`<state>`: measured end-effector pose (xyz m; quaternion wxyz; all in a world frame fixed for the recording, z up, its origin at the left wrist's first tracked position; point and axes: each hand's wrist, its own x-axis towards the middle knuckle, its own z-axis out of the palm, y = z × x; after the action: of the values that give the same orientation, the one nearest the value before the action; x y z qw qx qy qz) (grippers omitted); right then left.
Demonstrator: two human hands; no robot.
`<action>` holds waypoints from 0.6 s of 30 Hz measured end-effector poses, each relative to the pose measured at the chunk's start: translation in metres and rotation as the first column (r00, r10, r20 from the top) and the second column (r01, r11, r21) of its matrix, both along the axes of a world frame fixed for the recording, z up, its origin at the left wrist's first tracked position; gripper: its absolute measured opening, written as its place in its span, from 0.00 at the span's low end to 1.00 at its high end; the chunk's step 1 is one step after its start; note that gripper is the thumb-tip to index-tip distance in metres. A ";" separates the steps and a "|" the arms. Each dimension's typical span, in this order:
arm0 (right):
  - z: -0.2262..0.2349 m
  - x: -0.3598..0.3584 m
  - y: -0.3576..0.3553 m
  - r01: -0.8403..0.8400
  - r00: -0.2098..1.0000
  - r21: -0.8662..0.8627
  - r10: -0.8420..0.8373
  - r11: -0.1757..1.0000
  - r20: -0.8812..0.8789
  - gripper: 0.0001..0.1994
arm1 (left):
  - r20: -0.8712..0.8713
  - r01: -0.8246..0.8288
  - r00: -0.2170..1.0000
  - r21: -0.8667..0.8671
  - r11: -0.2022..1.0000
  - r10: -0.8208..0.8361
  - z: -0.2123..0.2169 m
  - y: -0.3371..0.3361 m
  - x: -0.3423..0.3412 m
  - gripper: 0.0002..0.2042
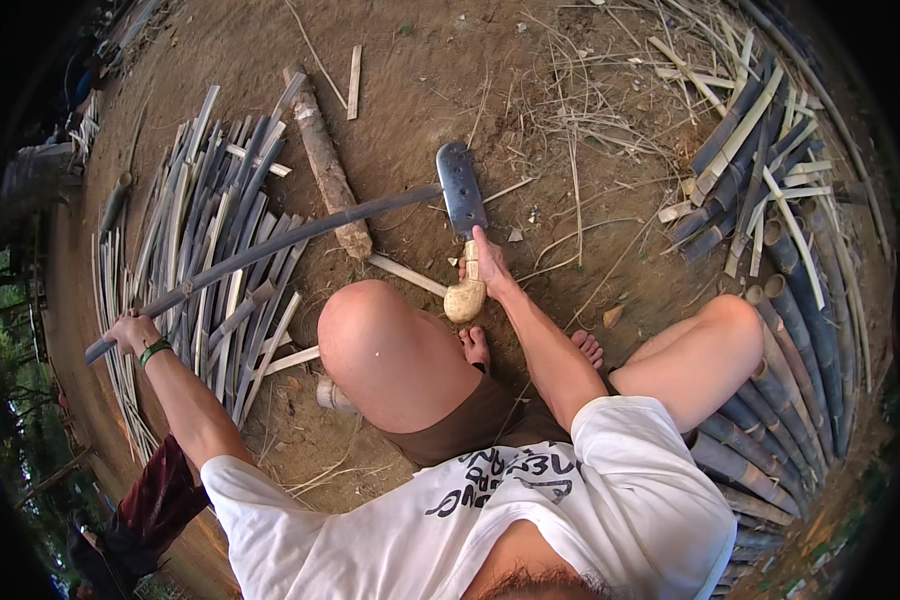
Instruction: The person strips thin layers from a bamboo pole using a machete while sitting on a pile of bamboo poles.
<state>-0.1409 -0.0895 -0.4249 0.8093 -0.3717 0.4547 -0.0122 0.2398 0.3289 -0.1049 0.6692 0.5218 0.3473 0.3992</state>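
My left hand point(133, 330) is wrapped round the near end of a long dark bamboo strip point(300, 233), out to the left. The strip slants up to the right across the pile and passes over a short log. In my right hand point(489, 268) is a machete point(460, 190) with a broad, dark blade and a pale wooden handle point(465, 298) ending in a rounded knob. The blade points away from me, and the strip's far end meets its left edge. Whether the blade has cut into the strip I cannot tell.
A pile of split bamboo strips point(195, 200) lies at the left. The log point(322, 165) rests on bare dirt ahead. Split bamboo pieces point(735, 150) and straw-like shavings point(560, 130) lie at the far right. Bamboo poles point(790, 370) stretch beside my right knee.
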 end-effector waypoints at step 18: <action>-0.016 0.002 -0.009 -0.001 1.000 0.077 0.003 0.997 -0.030 0.30 | -0.305 -0.297 0.912 -0.029 0.954 0.275 -0.041 0.073 0.000 0.25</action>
<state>-0.1389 -0.0988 -0.4413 0.8161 -0.3408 0.4667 0.0119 0.2400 0.4019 -0.1462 0.5625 0.4940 0.5315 0.3963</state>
